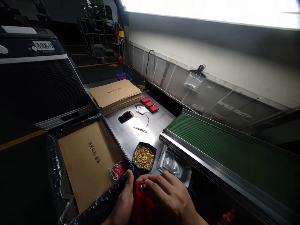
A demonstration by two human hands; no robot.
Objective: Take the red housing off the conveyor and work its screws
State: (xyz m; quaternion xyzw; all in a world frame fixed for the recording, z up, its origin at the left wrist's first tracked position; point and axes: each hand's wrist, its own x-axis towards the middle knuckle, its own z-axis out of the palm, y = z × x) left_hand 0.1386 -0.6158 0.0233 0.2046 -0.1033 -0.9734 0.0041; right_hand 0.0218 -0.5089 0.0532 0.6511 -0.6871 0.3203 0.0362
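**Fitting a small metal piece to the red part**

Both hands meet at the near edge of the steel table (pixel 131 134), just in front of the blue tray (pixel 135 153) of brass pieces (pixel 143 157). The left hand (pixel 124 200) is closed round the side of a red part (pixel 142 203), thumb up along its edge. The right hand (pixel 170 195) lies curled over the top of the part, fingertips pressing at a small silvery piece (pixel 141 186) seated on its upper end.

The work in hand looks like seating that piece. To do it well, the left hand should hold the part steady and square while the right fingertips press straight down, not sideways, so the piece does not tip or skid off. Keeping the part close in front of the tray makes the next piece a short reach.

Left of the tray sits a bagged red item (pixel 118 169) on a film-lined box with a cardboard sheet (pixel 89 159). Right of the tray lies a clear bag (pixel 173 165), beside the green conveyor (pixel 222 147). Beyond the tray: a pen-like tool (pixel 140 129), a phone (pixel 125 117), three red parts (pixel 149 104) and stacked cardboard (pixel 114 93).
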